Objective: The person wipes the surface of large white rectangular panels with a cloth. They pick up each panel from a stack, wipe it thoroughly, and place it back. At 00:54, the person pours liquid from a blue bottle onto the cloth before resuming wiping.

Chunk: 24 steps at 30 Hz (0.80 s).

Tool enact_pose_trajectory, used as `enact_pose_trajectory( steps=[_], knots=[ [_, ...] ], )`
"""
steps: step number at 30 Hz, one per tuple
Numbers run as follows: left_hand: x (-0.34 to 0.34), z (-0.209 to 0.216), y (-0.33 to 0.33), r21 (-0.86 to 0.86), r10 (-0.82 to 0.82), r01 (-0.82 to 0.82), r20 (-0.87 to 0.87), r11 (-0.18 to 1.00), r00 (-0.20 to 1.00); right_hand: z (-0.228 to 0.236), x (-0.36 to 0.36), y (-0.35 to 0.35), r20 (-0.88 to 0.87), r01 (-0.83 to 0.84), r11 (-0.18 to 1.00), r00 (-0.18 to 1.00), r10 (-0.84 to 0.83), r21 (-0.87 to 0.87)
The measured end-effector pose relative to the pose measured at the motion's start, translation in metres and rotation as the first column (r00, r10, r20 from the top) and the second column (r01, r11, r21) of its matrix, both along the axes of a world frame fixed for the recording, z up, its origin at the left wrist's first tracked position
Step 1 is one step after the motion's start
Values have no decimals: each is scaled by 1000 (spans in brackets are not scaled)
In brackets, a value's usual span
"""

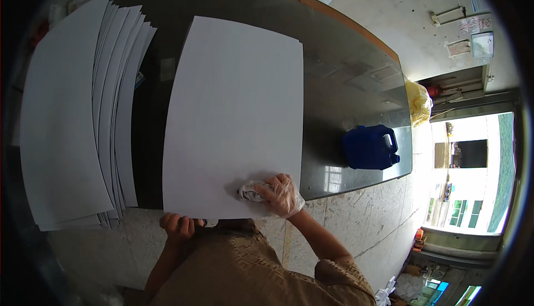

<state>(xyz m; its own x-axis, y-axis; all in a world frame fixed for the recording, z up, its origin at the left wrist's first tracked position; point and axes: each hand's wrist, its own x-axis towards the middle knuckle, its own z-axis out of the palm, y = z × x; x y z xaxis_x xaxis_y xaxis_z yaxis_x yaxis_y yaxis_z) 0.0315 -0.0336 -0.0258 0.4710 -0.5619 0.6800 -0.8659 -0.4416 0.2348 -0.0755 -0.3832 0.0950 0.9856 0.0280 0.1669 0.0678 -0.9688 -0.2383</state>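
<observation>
A large white sheet point(236, 105) lies flat on the dark, glossy table in front of me. My right hand point(281, 195), in a clear plastic glove, is closed round a crumpled whitish rag point(253, 191). It presses the rag on the sheet near its lower right corner. Bare and with curled fingers, my left hand point(179, 226) is at the sheet's near left corner, against its edge. What those fingers grip, if anything, is hidden.
A fanned stack of white sheets point(61, 122) covers the table's left side. On the right stands a blue plastic jerrycan point(370, 147), close to the table's edge point(410, 164). A yellow plastic bag point(418, 103) is beyond it, near a bright doorway.
</observation>
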Motion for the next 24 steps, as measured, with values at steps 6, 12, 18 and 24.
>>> enact_pose_trajectory(
  steps=[6, 12, 18, 24],
  knots=[
    [-10, -1, 5, 37, 41, -41, 12, 998, 999, -19, 196, -181, 185, 254, 964, 954, -236, -82],
    [-25, 6, 18, 185, 133, -114, -94, 976, 987, -14, 330, -292, 26, 586, 786, 805, -593, -196],
    [-22, 18, 5, 130, 142, -128, -102, 983, 985, -18, 279, -253, 106, 554, 788, 830, -548, -268],
    [-11, 27, -2, 77, 28, -18, -122, 997, 992, -17, 66, -96, 301, 251, 968, 925, -232, -25]
  ],
)
